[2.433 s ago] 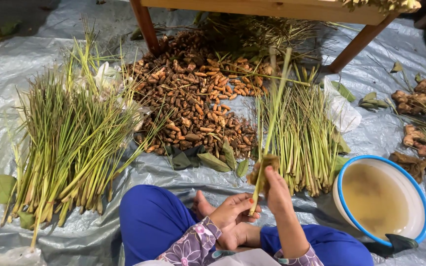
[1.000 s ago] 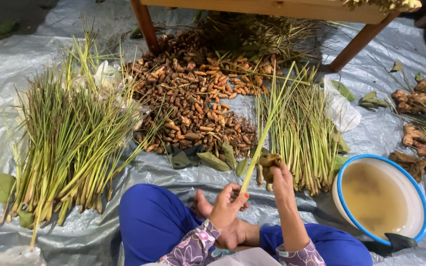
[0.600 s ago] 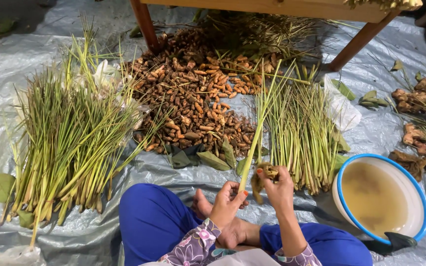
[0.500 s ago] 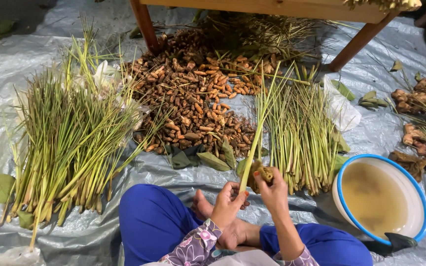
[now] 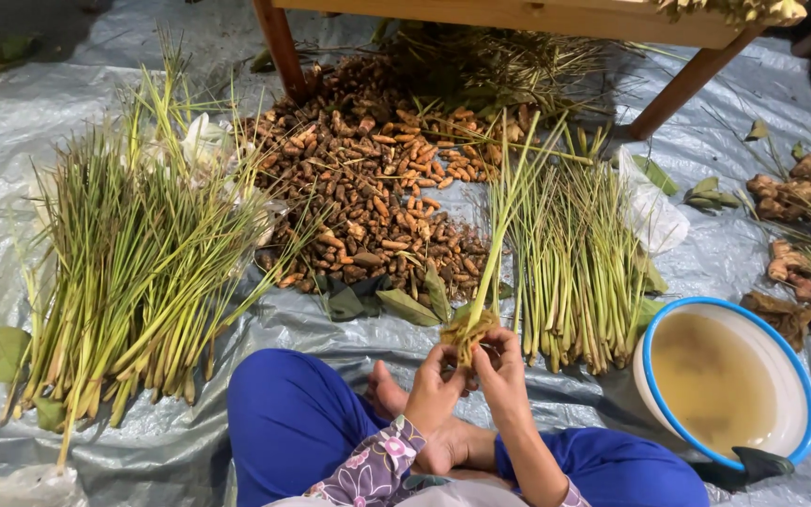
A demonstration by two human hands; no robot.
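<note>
**A:** Where does the stalk lie relative to your hands?

**B:** Largest first: the grey tarp carries the heaps. The lemongrass stalk rises from my fingers, its long axis running up and away, tilted slightly right, over the trimmed pile.

**A:** Which hand is nearer its base?

**B:** Both meet there. My left hand and right hand are closed on the brown husk end, fingers pinching it.
</note>
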